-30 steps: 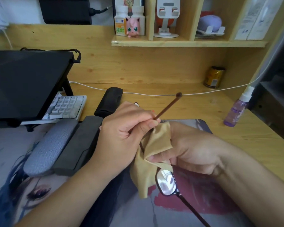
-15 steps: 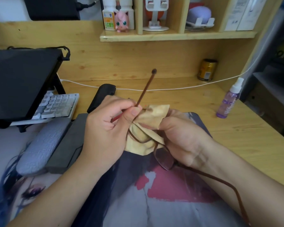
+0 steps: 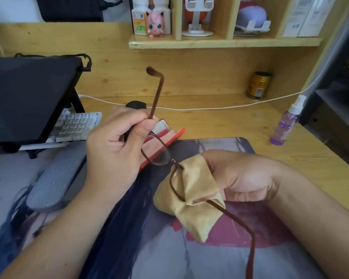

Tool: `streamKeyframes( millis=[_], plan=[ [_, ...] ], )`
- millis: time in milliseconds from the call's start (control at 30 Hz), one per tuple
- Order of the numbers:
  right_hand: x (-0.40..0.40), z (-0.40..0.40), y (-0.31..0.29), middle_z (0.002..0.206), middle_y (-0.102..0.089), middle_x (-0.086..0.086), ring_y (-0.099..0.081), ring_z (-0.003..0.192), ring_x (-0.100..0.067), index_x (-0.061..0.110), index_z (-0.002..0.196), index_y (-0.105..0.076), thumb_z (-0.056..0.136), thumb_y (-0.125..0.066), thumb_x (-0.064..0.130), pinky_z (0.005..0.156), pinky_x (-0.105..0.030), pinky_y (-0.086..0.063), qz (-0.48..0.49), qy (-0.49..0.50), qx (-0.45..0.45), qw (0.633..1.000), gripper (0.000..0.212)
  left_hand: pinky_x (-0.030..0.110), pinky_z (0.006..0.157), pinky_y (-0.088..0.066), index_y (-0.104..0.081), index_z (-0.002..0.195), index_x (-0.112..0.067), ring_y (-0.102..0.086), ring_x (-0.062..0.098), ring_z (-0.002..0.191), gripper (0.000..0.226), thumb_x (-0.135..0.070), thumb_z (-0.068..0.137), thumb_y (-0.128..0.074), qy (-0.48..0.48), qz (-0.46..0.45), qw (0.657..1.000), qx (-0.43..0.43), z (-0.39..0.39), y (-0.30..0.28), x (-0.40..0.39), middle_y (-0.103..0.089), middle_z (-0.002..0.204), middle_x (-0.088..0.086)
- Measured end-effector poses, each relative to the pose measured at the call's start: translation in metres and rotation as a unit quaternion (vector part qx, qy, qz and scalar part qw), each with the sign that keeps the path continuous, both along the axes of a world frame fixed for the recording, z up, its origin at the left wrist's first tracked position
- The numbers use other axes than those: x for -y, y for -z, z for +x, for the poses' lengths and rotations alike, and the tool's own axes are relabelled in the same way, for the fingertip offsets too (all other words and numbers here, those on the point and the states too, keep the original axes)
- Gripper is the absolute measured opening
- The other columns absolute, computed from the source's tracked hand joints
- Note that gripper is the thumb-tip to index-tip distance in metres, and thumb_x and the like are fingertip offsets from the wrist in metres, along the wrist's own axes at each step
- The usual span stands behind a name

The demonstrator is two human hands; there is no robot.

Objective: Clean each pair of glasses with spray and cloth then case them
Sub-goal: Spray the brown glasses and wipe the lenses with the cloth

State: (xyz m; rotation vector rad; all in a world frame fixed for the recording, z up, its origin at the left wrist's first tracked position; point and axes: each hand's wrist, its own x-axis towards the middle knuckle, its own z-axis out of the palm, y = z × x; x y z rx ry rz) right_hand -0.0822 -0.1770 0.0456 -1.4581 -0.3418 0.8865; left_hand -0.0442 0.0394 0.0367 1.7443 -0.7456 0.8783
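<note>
Left hand (image 3: pixel 113 150) pinches upright temple of glasses (image 3: pixel 159 152), steadying frame in air over surface (image 3: pixel 220 121). Right hand (image 3: pixel 244 178) grasps tan cloth (image 3: pixel 191 190) wrapped round one lens, likely rubbing both faces at once. Open red case (image 3: pixel 167 137) lies just behind, ready for casing. Spray bottle (image 3: pixel 286 121) stands well apart, right. Wrapped lens hidden; right fingertips hidden under cloth; second temple cut off at bottom edge.

Soft even daylight, faint shadows, wide-angle edge warp, slight blur overall.
</note>
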Motion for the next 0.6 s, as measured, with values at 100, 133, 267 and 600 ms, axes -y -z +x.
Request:
streamKeyframes(
  millis=[100,133,267,600],
  plan=[
    [-0.011,-0.004,0.001,0.088,-0.065,-0.013,-0.065,0.084,-0.020,-0.016,0.099,-0.061,0.071,-0.071,-0.015,0.075,-0.032,-0.053,-0.049,0.048,0.065,0.996,0.029,0.033,0.080,-0.052,-0.069,0.096,-0.018,-0.065,0.022,0.088,0.009,-0.011,0.098,-0.063,0.018,-0.004,0.999,-0.031,0.001,0.001,0.001,-0.069,0.091,0.002],
    [-0.013,-0.005,0.002,0.083,-0.067,-0.009,-0.066,0.079,-0.017,-0.012,0.093,-0.065,0.072,-0.073,-0.015,0.070,-0.028,-0.055,-0.050,0.064,0.075,0.994,0.022,0.031,0.080,-0.052,-0.069,0.095,-0.019,-0.065,0.021,0.087,0.010,-0.010,0.098,-0.064,0.024,-0.006,0.999,-0.045,0.001,0.001,0.001,-0.069,0.091,0.003],
    [-0.019,-0.007,0.004,0.082,-0.064,-0.011,-0.063,0.075,-0.016,-0.011,0.086,-0.063,0.077,-0.075,-0.007,0.067,-0.024,-0.052,-0.015,0.123,0.106,0.987,0.016,0.025,0.080,-0.051,-0.070,0.097,-0.020,-0.065,0.016,0.087,0.009,-0.012,0.097,-0.065,0.025,-0.020,0.996,-0.078,0.003,0.000,-0.001,-0.070,0.091,0.003],
    [-0.022,-0.005,-0.005,0.075,-0.071,-0.005,-0.070,0.070,-0.014,0.006,0.080,-0.072,0.082,-0.068,0.006,0.061,-0.024,-0.056,0.082,0.252,0.003,0.964,0.004,0.025,0.083,-0.052,-0.069,0.100,-0.031,-0.067,0.011,0.090,0.017,-0.014,0.098,-0.065,-0.008,-0.035,0.996,-0.078,0.006,0.002,-0.003,-0.071,0.094,-0.007]
  ],
)
